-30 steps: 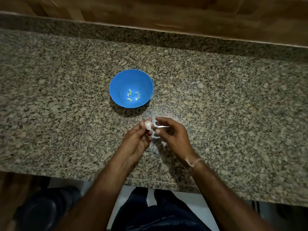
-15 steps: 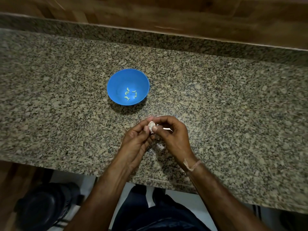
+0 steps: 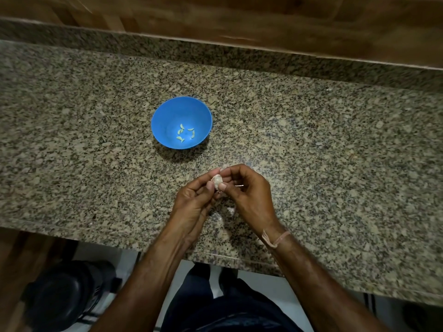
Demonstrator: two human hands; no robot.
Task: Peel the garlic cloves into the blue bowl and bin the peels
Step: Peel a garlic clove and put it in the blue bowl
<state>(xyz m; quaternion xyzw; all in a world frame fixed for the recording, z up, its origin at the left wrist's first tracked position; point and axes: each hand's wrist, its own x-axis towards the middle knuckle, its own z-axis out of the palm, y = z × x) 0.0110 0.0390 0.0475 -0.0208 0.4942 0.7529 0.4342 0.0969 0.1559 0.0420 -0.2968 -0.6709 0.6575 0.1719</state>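
A blue bowl (image 3: 167, 116) stands on the granite counter (image 3: 72, 140) with several peeled garlic cloves (image 3: 185, 133) at its bottom. Nearer to me, both hands meet over the counter around a small whitish piece of garlic (image 3: 217, 179). My left hand (image 3: 194, 202) pinches it between thumb and fingertips. My right hand (image 3: 249, 195) pinches the same piece from the right, and a thin strip of peel (image 3: 239, 185) sticks out between its fingers. A few pale peel scraps (image 3: 230, 210) lie on the counter beneath the hands.
A granite upstand and wooden wall (image 3: 239, 17) close off the far side. The counter's front edge (image 3: 96, 236) runs just below my wrists. On the floor at the lower left stands a dark round bin (image 3: 62, 293).
My right hand has closed in from the right onto the garlic held by my left hand. The peel strip it pulled away earlier is now tucked in its fingers. The view shifted slightly.
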